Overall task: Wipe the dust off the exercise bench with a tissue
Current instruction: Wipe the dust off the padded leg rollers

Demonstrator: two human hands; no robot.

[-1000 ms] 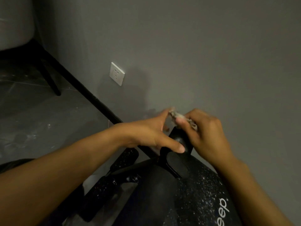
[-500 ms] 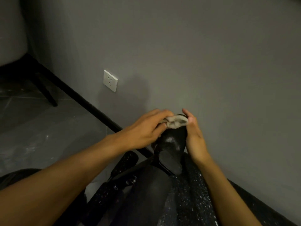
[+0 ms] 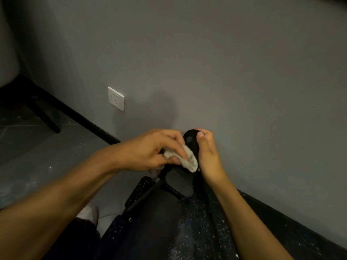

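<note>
Grey wall (image 3: 225, 72) filled most of the view, with a white socket (image 3: 116, 98) set low on it and a black skirting board (image 3: 90, 122) running along its foot. Grey floor (image 3: 37, 147) lay to the left, speckled with pale dust, and a dark chair leg (image 3: 46, 118) stood on it near the far corner.

Close against the wall sat the exercise bench (image 3: 197, 231), its black pad dotted all over with light specks. From its far end rose a black post (image 3: 190, 144) with a rounded top, and a black foam roller (image 3: 139, 189) stuck out to the left lower down.

Both bare arms reached in from the bottom edge and met at the post. The left hand (image 3: 150, 149) had its fingers curled round a crumpled, off-white tissue (image 3: 188, 160) — a firm pinch, with the wad bulging out past the fingertips and lying against the left side of the post, about halfway up. The right hand (image 3: 208, 156) clasped the post from the other side, its thumb hooked over the rounded top; its fingers passed behind the post, so how tightly they closed could not be seen.

Near the bottom left, just beside the bench frame, the toe of a pale shoe (image 3: 88, 214) showed on the floor.
</note>
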